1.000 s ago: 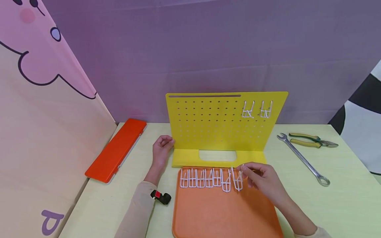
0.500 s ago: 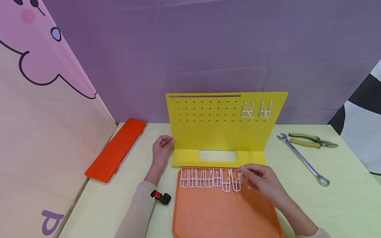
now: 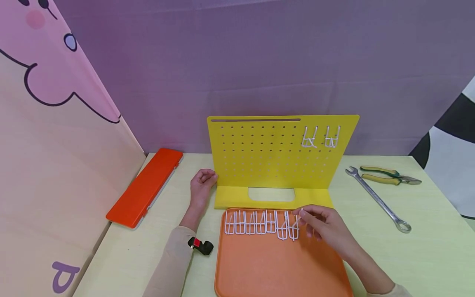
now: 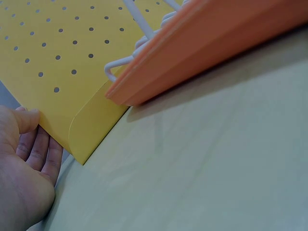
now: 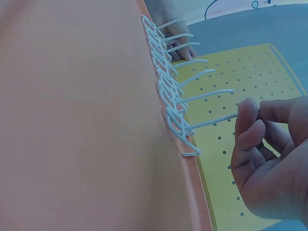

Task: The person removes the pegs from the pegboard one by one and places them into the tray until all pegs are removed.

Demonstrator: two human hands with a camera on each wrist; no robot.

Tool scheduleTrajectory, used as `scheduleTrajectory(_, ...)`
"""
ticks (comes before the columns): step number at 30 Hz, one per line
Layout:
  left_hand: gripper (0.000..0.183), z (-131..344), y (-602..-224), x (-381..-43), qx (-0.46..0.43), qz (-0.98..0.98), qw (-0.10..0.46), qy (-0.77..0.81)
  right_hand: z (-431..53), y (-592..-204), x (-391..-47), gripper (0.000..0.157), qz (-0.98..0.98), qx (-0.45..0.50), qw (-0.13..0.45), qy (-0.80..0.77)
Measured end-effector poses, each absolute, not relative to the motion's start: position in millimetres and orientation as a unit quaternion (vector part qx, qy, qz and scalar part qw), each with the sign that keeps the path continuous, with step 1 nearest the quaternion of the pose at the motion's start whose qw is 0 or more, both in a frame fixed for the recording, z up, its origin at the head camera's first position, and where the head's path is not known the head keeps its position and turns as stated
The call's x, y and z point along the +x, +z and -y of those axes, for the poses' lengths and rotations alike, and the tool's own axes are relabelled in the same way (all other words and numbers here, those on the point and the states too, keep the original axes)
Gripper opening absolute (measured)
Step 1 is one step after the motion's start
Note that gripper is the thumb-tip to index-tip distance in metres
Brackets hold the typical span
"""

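Observation:
A yellow pegboard (image 3: 252, 179) stands upright on its folded base. At its left edge, my left hand (image 3: 201, 187) grips the board, thumb on the front face and fingers behind in the left wrist view. In front lies an orange tray (image 3: 267, 268) with a row of white wire hooks (image 3: 250, 228) along its far rim. My right hand (image 3: 326, 227) pinches the tip of the long prong of the rightmost wire hook (image 5: 211, 121) between thumb and index finger. That hook rests at the tray's rim, close beside its neighbour. Two more hooks (image 3: 331, 142) hang at the board's upper right.
A combination wrench (image 3: 378, 200) and pliers (image 3: 393, 175) with yellow-green handles lie to the right. On the left is a long red case (image 3: 146, 187). A purple cloth wall (image 3: 267, 62) rises behind the pegboard.
The rightmost hook on the tray has swung left and straightened, coming in line beside its neighbour. My right hand has dipped slightly with it. My left hand stays at the board's edge.

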State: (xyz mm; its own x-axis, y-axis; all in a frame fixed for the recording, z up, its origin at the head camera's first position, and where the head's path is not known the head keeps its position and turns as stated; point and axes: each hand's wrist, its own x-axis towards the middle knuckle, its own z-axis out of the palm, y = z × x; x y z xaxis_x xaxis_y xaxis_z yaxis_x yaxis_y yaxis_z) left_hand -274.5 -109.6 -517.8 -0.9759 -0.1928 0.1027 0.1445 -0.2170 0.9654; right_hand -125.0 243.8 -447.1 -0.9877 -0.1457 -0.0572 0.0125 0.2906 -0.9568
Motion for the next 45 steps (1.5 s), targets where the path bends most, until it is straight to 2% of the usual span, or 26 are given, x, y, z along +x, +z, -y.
scheduleTrajectory(14, 0.013, 109, -517, -275, 0.018, 0.615, 0.107, -0.781, -251, -442, -126, 0.031, -0.805, -0.061, 0.070, -0.587)
scheduleTrajectory(24, 0.011, 109, -519, -275, 0.014, 0.619, 0.108, -0.778, -257, -434, -129, 0.028, -0.805, -0.069, 0.022, -0.589)
scheduleTrajectory(32, 0.010, 109, -518, -276, 0.024, 0.620, 0.104, -0.778, -260, -418, -135, 0.019, -0.811, -0.066, -0.018, -0.581)
scheduleTrajectory(45, 0.009, 109, -518, -275, 0.024, 0.624, 0.104, -0.774, -255, -397, -151, 0.020, -0.769, -0.062, -0.107, -0.628)
